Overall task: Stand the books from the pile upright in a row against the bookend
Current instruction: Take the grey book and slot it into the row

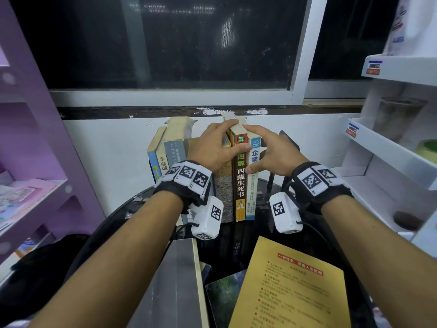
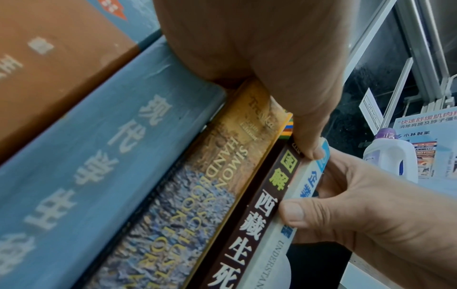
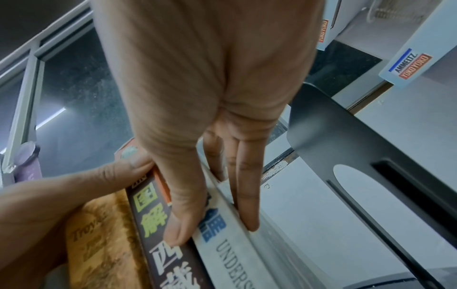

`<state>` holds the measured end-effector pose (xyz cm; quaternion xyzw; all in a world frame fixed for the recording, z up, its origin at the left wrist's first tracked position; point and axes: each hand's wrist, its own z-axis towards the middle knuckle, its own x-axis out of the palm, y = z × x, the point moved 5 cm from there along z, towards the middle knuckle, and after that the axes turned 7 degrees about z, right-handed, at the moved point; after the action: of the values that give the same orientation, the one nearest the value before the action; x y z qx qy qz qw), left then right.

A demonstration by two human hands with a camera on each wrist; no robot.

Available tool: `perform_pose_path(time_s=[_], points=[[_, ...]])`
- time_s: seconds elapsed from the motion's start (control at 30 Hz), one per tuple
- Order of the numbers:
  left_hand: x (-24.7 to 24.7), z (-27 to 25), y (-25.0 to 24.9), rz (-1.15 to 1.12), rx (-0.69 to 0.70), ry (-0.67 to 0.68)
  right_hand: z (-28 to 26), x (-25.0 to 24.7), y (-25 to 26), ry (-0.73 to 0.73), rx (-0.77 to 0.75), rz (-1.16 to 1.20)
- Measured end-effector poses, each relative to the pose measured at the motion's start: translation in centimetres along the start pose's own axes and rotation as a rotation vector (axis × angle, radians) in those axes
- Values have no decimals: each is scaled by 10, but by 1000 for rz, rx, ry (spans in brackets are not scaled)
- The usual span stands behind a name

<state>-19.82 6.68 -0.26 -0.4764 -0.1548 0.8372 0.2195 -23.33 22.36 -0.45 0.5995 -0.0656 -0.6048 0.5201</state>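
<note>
Several books stand upright in a row on the black round table [image 1: 262, 229]. My left hand [image 1: 220, 147] curls over the top of the brown book [image 1: 240, 185], thumb across its spine [image 2: 249, 224]. To its right stands a white and blue book [image 1: 252, 192]. My right hand [image 1: 262, 149] lays straight fingers [image 3: 247, 205] on that book's right cover, thumb on the spines. The black bookend [image 3: 346, 136] stands just right of it, a gap between them. The pile lies in front: a yellow book [image 1: 283, 287], a grey book [image 1: 175, 280] and a dark green one [image 1: 223, 301].
A tan handbook [image 2: 197, 195] and a thick blue book [image 2: 99, 156] stand left of the brown one. A purple shelf [image 1: 35, 162] is at the left, a white shelf [image 1: 390, 152] with bottles at the right. The white wall and dark window are close behind the row.
</note>
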Motion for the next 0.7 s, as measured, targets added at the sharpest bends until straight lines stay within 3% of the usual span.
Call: perform_pose_path(time_s=[0.37,0.7], points=[[-1,-4,-4,29,1,-1,2,6,1,7,52,-3],[-8,-26,-15,-82,-25,40,-25,12,6,-48,138,94]])
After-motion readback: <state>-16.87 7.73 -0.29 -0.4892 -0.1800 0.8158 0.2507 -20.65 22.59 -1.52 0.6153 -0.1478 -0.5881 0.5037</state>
